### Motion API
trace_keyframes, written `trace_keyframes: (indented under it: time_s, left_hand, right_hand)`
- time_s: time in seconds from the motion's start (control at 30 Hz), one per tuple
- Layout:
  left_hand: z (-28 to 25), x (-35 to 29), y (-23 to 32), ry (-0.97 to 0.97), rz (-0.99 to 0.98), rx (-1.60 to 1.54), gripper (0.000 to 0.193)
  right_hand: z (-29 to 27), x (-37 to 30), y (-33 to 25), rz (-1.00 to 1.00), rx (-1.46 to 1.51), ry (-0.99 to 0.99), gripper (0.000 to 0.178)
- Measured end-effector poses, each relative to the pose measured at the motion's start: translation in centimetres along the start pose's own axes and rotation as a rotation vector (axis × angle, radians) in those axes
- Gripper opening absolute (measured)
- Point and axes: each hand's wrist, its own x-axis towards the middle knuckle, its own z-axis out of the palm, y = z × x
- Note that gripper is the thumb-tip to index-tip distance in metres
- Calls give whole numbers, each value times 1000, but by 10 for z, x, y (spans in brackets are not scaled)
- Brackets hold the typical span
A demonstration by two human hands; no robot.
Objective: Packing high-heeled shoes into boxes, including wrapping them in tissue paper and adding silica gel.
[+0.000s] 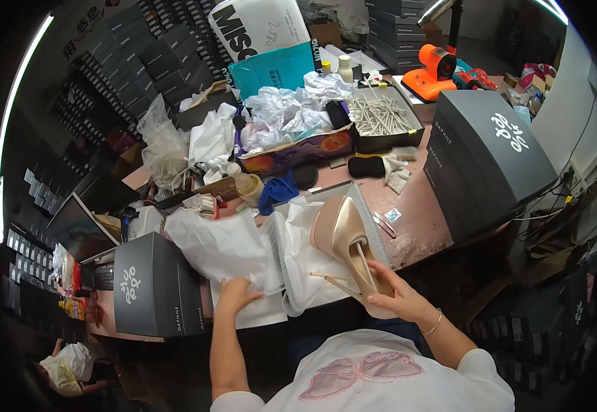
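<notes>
A satin champagne-coloured high-heeled shoe is tilted over the open shoebox, its toe pointing away from me. My right hand grips it by the heel end, and a light stick-like insert shows inside it. White tissue paper lines the box. Left of the box, my left hand is closed on the near edge of a loose sheet of white wrapping paper; its fingertips are partly hidden by the paper.
Closed dark grey shoeboxes stand at the left and right. Behind lie a carton of crumpled paper, a tray of white sticks, a bottle, a blue cloth and an orange device. Another person is at lower left.
</notes>
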Motion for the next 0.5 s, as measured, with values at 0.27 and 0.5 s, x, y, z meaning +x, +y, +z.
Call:
trace_keyframes:
  time_s: [0.27, 0.5]
  left_hand:
    - [93, -65, 107, -175, -825, -1534, 94]
    - [97, -65, 119, -165, -170, -852, 117]
  right_hand:
    - [49, 21, 5, -157, -196, -204, 60]
    - [46, 30, -12, 75, -75, -283, 26]
